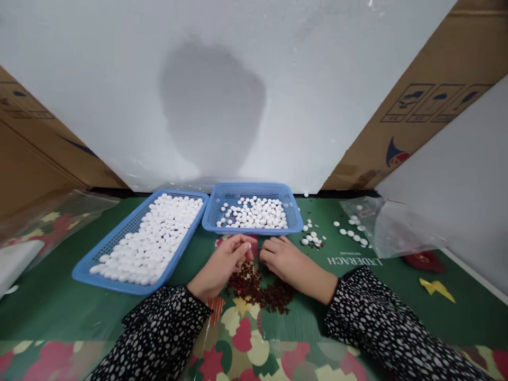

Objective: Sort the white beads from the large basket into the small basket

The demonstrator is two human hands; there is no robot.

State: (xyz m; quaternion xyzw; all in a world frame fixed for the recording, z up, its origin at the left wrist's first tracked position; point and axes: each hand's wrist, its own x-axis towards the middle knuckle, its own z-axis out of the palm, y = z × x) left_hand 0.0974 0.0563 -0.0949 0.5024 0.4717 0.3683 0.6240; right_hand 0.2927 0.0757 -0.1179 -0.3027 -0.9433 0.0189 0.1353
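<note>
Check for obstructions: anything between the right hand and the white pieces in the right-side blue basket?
Yes, the near rim of the blue basket stands between the right hand and the white pieces. Nothing else visible does; the dark red pile lies on the hand's near side.

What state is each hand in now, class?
Left hand: partly curled; whether it holds anything cannot be told.
Right hand: curled; any hold is hidden.

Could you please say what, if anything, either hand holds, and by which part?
It cannot be told: the left hand and right hand hide any hold.
</note>
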